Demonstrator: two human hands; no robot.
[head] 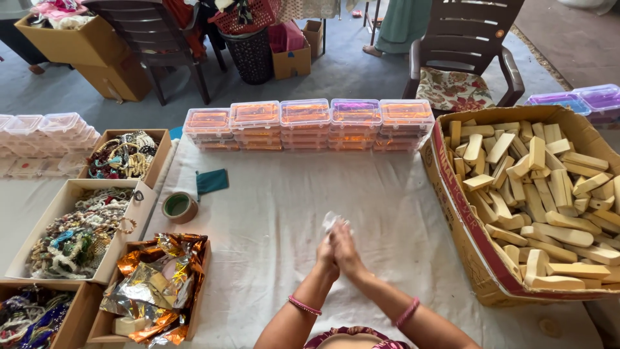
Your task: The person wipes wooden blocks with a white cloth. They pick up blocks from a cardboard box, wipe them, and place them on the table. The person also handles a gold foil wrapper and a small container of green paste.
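My left hand and my right hand are pressed together over the white cloth in front of me. A small crumpled piece of clear wrap sticks out above the fingertips, held between both hands. Each wrist wears a pink bangle. A large cardboard box full of pale wooden blocks stands close on the right. A small box of shiny gold and orange foil wrappers lies on the left.
A row of stacked clear plastic cases with orange contents lines the far edge. A tape roll and a teal pouch lie to the left. Boxes of bead jewellery sit further left. Chairs and bins stand beyond.
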